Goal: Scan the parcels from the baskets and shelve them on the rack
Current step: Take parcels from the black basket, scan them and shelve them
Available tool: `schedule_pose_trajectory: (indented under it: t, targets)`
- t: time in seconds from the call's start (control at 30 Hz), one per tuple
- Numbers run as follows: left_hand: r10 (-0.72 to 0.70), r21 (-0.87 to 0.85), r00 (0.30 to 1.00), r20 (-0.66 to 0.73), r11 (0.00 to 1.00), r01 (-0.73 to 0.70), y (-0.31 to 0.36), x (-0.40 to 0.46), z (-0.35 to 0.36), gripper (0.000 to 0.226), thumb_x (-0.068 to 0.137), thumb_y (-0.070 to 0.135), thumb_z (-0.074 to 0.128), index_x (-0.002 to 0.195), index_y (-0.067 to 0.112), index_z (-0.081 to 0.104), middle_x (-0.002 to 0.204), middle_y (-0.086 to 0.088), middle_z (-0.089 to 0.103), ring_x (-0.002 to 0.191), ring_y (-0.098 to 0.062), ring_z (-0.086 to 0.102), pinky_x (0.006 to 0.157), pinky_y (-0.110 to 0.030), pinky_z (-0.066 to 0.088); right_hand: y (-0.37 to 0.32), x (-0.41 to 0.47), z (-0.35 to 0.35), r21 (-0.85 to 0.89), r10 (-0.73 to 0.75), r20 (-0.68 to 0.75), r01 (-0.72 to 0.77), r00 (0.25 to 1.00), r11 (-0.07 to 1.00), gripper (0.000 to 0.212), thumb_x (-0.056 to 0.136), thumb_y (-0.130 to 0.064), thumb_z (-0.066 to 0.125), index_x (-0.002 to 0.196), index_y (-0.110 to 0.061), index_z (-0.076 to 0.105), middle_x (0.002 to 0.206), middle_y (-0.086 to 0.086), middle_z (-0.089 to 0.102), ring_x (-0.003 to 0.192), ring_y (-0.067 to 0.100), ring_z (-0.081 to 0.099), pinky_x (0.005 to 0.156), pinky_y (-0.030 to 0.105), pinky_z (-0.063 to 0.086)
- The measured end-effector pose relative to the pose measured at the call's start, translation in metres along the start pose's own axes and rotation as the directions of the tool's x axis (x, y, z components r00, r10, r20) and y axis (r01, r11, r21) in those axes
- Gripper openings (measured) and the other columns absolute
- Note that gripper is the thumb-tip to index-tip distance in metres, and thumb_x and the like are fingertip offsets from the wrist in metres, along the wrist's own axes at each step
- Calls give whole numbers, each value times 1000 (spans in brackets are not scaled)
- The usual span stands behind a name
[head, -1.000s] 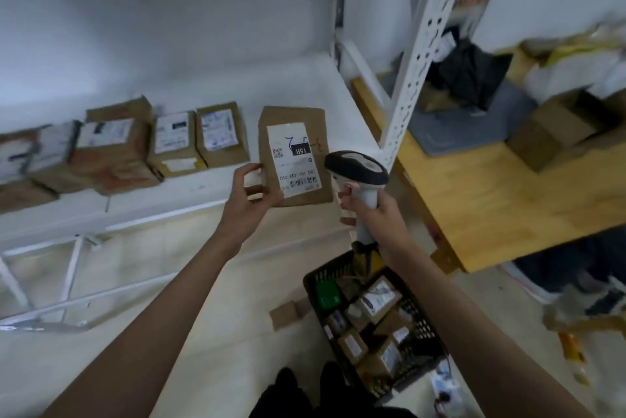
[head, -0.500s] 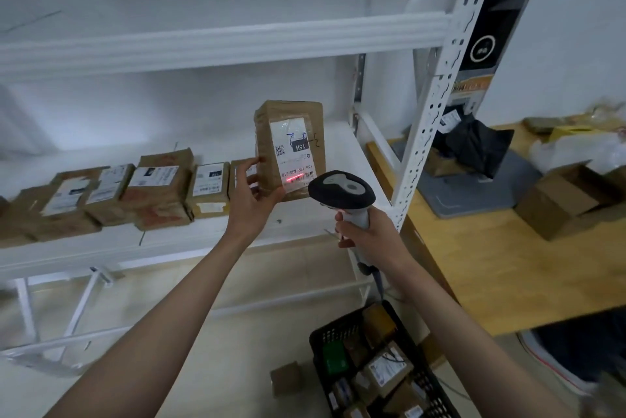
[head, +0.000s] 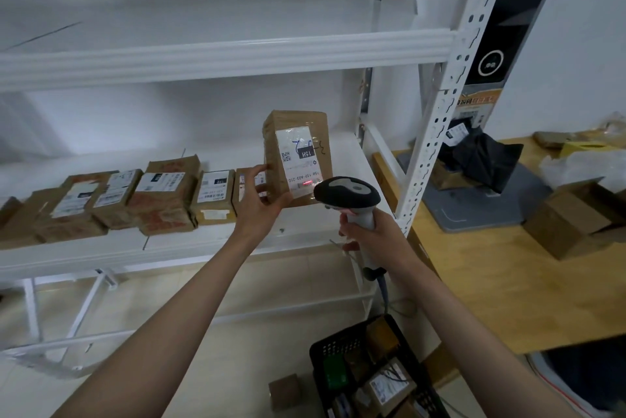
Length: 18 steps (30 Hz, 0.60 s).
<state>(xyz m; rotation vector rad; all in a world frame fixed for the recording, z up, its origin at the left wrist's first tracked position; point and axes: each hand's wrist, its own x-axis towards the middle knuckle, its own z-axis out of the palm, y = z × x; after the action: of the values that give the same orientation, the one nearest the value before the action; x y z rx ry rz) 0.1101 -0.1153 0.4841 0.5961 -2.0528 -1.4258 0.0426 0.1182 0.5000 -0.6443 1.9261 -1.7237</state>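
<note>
My left hand (head: 259,199) grips a brown cardboard parcel (head: 298,155) by its lower left corner and holds it upright in front of the white rack (head: 220,55). Its white label faces me, and a red scan line glows near the label's bottom. My right hand (head: 369,231) grips the handle of a black-and-grey barcode scanner (head: 347,196), whose head points at that label from just below right. Several labelled parcels (head: 162,196) lie in a row on the lower shelf. A black basket (head: 338,348) on the floor holds more parcels.
A wooden table (head: 508,279) stands to the right with cardboard boxes (head: 576,218), a black bag (head: 484,160) and a grey stand base. One small box (head: 284,392) lies on the floor beside the basket. The upper shelf holds nothing.
The view has tilted up from the floor toward the rack. My left hand has raised the parcel upright, the scanner has come up under its label, and the red scan line has appeared.
</note>
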Motion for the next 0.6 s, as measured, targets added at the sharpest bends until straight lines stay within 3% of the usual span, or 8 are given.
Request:
schedule_pose_trajectory:
  t: [0.07, 0.2, 0.3, 0.4, 0.6]
  targets:
    - [-106, -38, 993, 54, 993, 108, -2, 2, 3, 69, 83, 33, 82, 137, 38, 38, 114, 28, 53, 103, -2, 59, 94, -36, 53, 2, 6, -1, 82, -9, -37, 12, 999, 997, 23, 95, -9, 67, 117, -13, 64, 111, 2, 68, 96, 15, 70, 73, 25, 60]
    - [-282, -119, 943, 175, 945, 305, -5, 5, 14, 63, 84, 37, 78, 131, 44, 38, 117, 0, 68, 103, -17, 69, 97, -44, 56, 9, 29, -1, 160, 41, -158, -15, 987, 987, 27, 96, -14, 67, 121, -23, 63, 116, -4, 70, 105, 14, 68, 88, 35, 60]
    - [-332, -163, 915, 229, 914, 372, -6, 10, 23, 59, 86, 35, 77, 131, 41, 39, 118, -2, 68, 100, -18, 71, 85, -34, 60, 17, 46, 1, 174, 85, -220, -46, 972, 984, 25, 96, -16, 66, 114, -33, 62, 109, -6, 71, 103, 15, 66, 93, 42, 58]
    - [-354, -132, 898, 260, 908, 397, -10, 19, 29, 57, 88, 38, 75, 132, 39, 38, 122, 2, 63, 99, -18, 71, 69, -22, 56, 25, 62, 7, 228, 133, -221, -81, 966, 970, 27, 96, -16, 66, 119, -31, 62, 113, -4, 72, 109, 19, 66, 98, 45, 55]
    - [-418, -19, 875, 244, 900, 435, -38, 51, 28, 47, 94, 46, 64, 132, 39, 38, 131, -2, 57, 112, -23, 64, 91, -39, 58, 40, 103, 26, 261, 236, -224, -175, 946, 949, 33, 98, -14, 63, 130, -19, 59, 121, 5, 70, 116, 27, 64, 104, 49, 52]
